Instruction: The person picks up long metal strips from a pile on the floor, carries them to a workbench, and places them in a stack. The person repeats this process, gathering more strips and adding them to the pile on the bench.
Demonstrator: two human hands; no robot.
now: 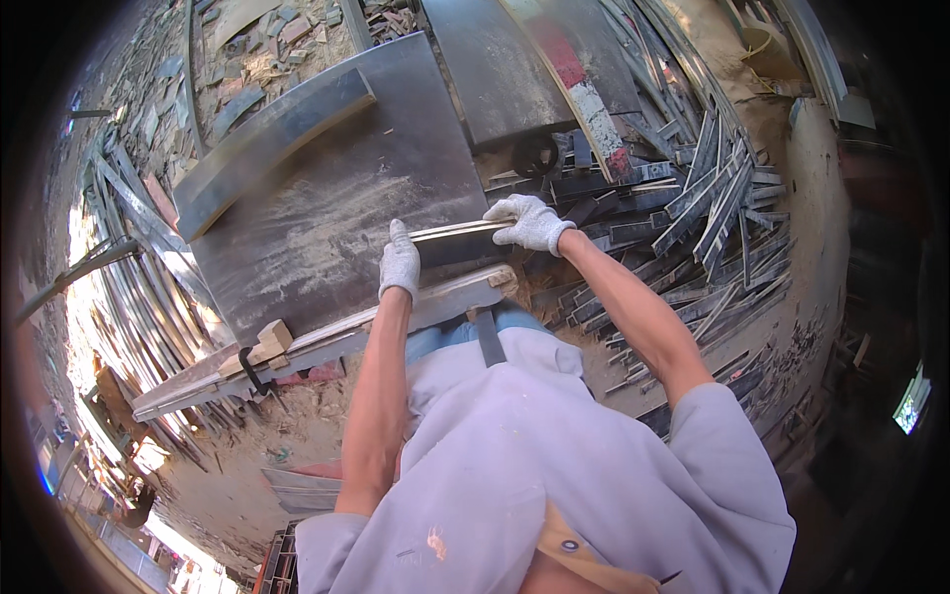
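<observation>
In light grey gloves, both hands grip a short dark-faced board (pixel 457 249) with pale, layered edges, held just over the near edge of the worktable. My left hand (pixel 399 262) is closed on its left end, with the thumb up along the edge. My right hand (pixel 531 224) holds the right end, fingers bent over the top. The dark, dusty tabletop (pixel 356 223) lies beyond the board. A longer dark board (pixel 272 144) rests across the table's far left part.
A pale strip (pixel 341 342) runs along the table's near edge, with wood blocks (pixel 272 340) and a black clamp (pixel 253 371) at left. Cut strips (pixel 708 198) pile up on the right. Long strips (pixel 139 287) lean at left. Scrap pieces (pixel 257 59) cover the far ground.
</observation>
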